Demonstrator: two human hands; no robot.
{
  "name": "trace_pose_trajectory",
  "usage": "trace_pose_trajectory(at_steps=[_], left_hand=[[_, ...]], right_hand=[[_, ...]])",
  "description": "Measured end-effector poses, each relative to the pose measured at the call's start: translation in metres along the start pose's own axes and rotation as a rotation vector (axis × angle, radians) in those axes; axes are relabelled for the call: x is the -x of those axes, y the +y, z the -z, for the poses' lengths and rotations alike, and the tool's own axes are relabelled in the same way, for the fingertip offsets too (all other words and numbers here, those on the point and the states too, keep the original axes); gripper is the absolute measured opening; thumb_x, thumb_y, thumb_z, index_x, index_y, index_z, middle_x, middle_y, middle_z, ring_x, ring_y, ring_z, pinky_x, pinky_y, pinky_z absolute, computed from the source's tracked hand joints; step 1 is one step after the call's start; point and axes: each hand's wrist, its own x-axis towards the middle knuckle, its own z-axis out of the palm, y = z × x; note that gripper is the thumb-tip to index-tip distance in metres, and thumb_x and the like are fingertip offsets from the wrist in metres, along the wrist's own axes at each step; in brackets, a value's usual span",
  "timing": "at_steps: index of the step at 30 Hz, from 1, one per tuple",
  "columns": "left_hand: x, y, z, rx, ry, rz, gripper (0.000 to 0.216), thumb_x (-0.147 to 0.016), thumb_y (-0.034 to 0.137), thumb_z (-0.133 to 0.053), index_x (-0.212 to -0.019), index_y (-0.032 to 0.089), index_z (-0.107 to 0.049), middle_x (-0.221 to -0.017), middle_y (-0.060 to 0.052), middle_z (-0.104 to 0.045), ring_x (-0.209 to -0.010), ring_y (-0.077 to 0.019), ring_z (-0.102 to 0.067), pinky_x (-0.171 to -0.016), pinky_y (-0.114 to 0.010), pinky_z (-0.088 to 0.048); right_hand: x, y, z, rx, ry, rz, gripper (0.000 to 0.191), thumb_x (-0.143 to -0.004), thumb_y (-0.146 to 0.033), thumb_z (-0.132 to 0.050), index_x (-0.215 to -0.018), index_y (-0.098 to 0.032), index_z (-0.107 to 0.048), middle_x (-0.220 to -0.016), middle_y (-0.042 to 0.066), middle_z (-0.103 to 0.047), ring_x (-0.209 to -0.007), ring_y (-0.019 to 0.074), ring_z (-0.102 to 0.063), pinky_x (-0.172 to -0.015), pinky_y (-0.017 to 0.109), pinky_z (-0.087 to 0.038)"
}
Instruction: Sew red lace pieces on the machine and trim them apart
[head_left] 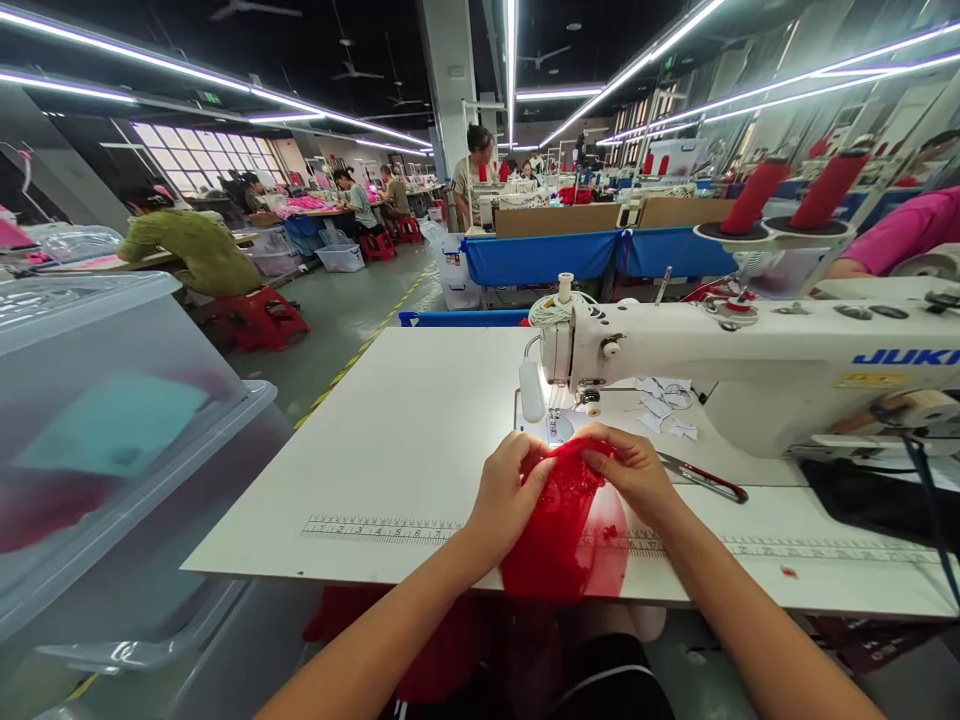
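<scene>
Both hands pinch the top edge of a sheer red fabric piece [551, 530] just in front of the needle area of a white sewing machine [675, 345]. My left hand [510, 490] grips its left end between thumb and fingers. At the right end, my right hand [626, 470] is closed on the same edge, thumb underneath. The cloth hangs down over the table's front edge, with darker lace-like detail near the top. Right of my right hand lies a pair of thread snips [705, 477] with dark red handles.
Small white labels [664, 402] lie scattered under the machine arm. A ruler strip [375, 530] runs along the white table [420, 420]. Red thread cones [757, 195] stand behind the machine. Clear plastic bins [112, 450] are stacked at left. Other people sit at tables farther back.
</scene>
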Motion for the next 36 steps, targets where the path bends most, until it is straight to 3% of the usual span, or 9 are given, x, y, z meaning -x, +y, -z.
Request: trace_pose_trajectory(at_steps=[6,11,13,15,20,26,30,33,36], left_hand=[[0.007,-0.014,0.010,-0.533,0.263,-0.497,0.019,-0.094,0.011,-0.044,-0.090,0.019,-0.061,-0.081,-0.002,-0.056,-0.058,-0.0086,-0.051,-0.048,-0.019,-0.035],[0.018,-0.010,0.012,-0.686,0.221,-0.631,0.022,-0.093,0.008,-0.043,-0.098,0.020,-0.062,-0.083,-0.002,-0.063,-0.050,-0.0061,-0.050,-0.044,-0.019,-0.031],[0.021,-0.009,0.010,-0.660,0.165,-0.581,0.021,-0.094,0.011,-0.043,-0.097,0.020,-0.062,-0.083,-0.002,-0.065,-0.051,-0.0070,-0.052,-0.044,-0.019,-0.030],[0.020,-0.010,0.008,-0.577,0.063,-0.438,0.019,-0.097,0.016,-0.042,-0.096,0.020,-0.061,-0.081,-0.002,-0.066,-0.055,-0.0099,-0.057,-0.045,-0.020,-0.033],[0.012,-0.018,0.010,-0.345,-0.173,-0.062,0.024,-0.098,0.026,-0.037,-0.091,0.021,-0.059,-0.073,-0.001,-0.067,-0.060,-0.0160,-0.061,-0.058,-0.026,-0.043],[0.001,-0.011,0.009,-0.125,-0.150,-0.026,0.029,-0.096,0.039,-0.039,-0.087,0.022,-0.060,-0.081,-0.002,-0.067,-0.073,-0.0181,-0.063,-0.067,-0.028,-0.047],[0.000,-0.015,0.003,-0.112,-0.220,0.069,0.031,-0.094,0.046,-0.038,-0.091,0.024,-0.059,-0.074,0.000,-0.069,-0.066,-0.0191,-0.064,-0.062,-0.028,-0.046],[0.001,-0.020,0.000,-0.071,-0.186,0.098,0.033,-0.093,0.052,-0.038,-0.092,0.025,-0.058,-0.074,0.001,-0.069,-0.064,-0.0189,-0.064,-0.061,-0.026,-0.046],[0.002,-0.019,-0.003,0.072,-0.113,0.126,0.037,-0.093,0.058,-0.038,-0.091,0.025,-0.056,-0.073,0.001,-0.069,-0.064,-0.0175,-0.063,-0.060,-0.024,-0.046]], right_hand=[[0.000,-0.001,0.004,0.095,0.046,0.132,0.020,-0.079,-0.044,-0.073,-0.080,-0.023,-0.070,-0.081,0.003,-0.063,-0.076,0.0170,-0.054,-0.066,0.028,-0.044],[0.003,-0.005,0.000,0.165,-0.261,0.107,0.033,-0.075,-0.043,-0.078,-0.101,-0.025,-0.070,-0.098,0.005,-0.067,-0.090,0.0198,-0.060,-0.080,0.032,-0.050],[0.004,-0.005,-0.002,0.160,-0.308,0.081,0.022,-0.083,-0.042,-0.070,-0.092,-0.022,-0.073,-0.087,0.004,-0.069,-0.082,0.0184,-0.062,-0.076,0.031,-0.051],[0.004,-0.004,-0.004,0.156,-0.247,0.060,0.023,-0.087,-0.041,-0.065,-0.084,-0.021,-0.074,-0.080,0.003,-0.070,-0.074,0.0173,-0.063,-0.070,0.030,-0.051],[0.003,0.003,-0.005,0.193,-0.133,0.041,0.020,-0.084,-0.038,-0.067,-0.092,-0.023,-0.077,-0.085,0.004,-0.075,-0.083,0.0212,-0.067,-0.075,0.033,-0.051],[0.000,0.004,-0.007,0.188,-0.083,0.074,0.030,-0.083,-0.048,-0.065,-0.088,-0.022,-0.078,-0.082,0.005,-0.075,-0.075,0.0195,-0.065,-0.068,0.031,-0.050],[-0.003,0.004,-0.007,0.229,-0.062,0.094,0.031,-0.082,-0.049,-0.065,-0.083,-0.020,-0.077,-0.074,0.004,-0.069,-0.070,0.0173,-0.061,-0.065,0.029,-0.047],[-0.005,0.002,-0.008,0.275,-0.044,0.114,0.025,-0.075,-0.043,-0.072,-0.078,-0.019,-0.074,-0.074,0.001,-0.062,-0.069,0.0149,-0.054,-0.064,0.027,-0.042],[-0.005,0.002,-0.011,0.195,-0.141,-0.020,0.029,-0.064,-0.034,-0.079,-0.087,-0.019,-0.069,-0.073,-0.003,-0.056,-0.064,0.0123,-0.048,-0.059,0.024,-0.039]])
